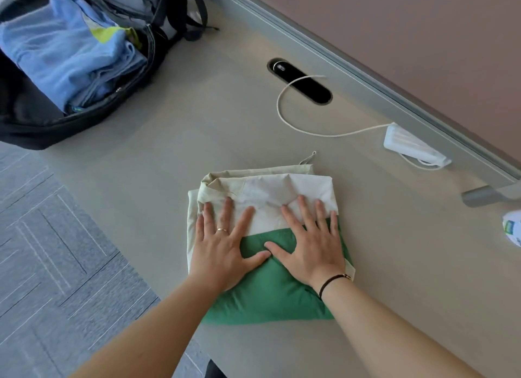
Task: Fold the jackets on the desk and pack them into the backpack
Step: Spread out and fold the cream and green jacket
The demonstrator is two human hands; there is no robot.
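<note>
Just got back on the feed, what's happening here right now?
A person is pressing both flat hands, left hand and right hand, on a folded green and cream jacket lying on the desk. The black backpack sits open at the desk's far left corner with a folded blue jacket already inside. The green one is not packed yet.

A folded green and cream jacket [270,265] lies on the table [197,129]. The left hand [222,245] and right hand [310,242] press flat on it side by side, fingers spread, thumbs almost touching. At the table's far left corner an open black backpack [28,124] holds a folded blue jacket [70,56]. A white cable [284,115] runs from a black slot [307,84] to a white charger [411,146].
</note>
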